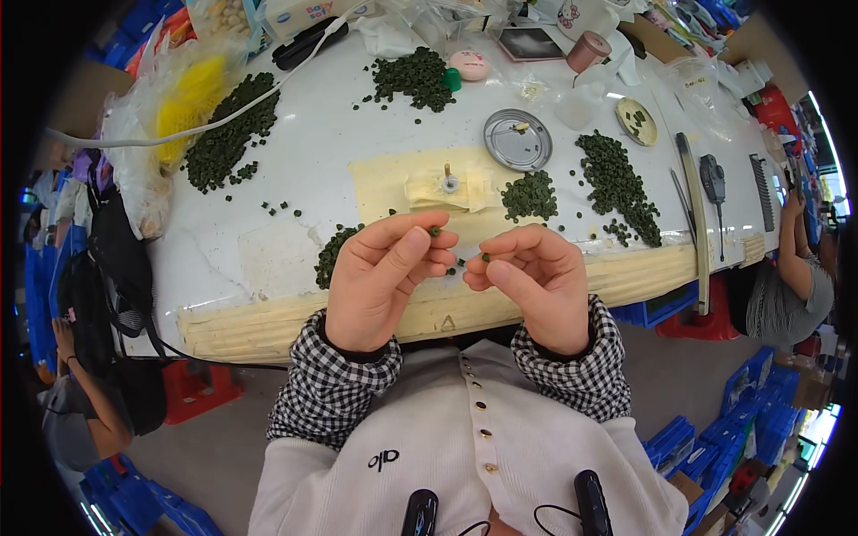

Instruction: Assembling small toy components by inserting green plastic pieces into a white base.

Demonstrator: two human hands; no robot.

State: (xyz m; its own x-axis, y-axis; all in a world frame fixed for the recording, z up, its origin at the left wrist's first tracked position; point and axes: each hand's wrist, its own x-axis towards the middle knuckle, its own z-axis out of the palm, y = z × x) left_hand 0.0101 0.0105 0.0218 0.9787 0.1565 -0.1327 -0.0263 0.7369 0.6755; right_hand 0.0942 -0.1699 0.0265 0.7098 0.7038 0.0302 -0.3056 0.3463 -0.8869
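My left hand [374, 279] pinches a small dark green piece [434, 231] between thumb and forefinger. In my right hand [547, 293], the fingertips are closed on another small green piece [485, 257]. The hands are apart, raised over the table's near edge. A few loose dark pieces show in the gap between them. Just beyond stands an upright metal pin [450, 182] on a block wrapped in yellow tape [420, 191]. One pile of green pieces [332, 259] lies partly hidden behind my left hand, and a pile of flatter green pieces [529, 196] sits beyond my right hand.
More green piles [231, 134] spread over the white table [313, 161]. Farther back are a round metal lid [518, 140], a small dish [635, 121] and a thread spool [588, 52]. A white cable [206, 129] crosses the left. Tools [713, 183] lie right; co-workers sit at both sides.
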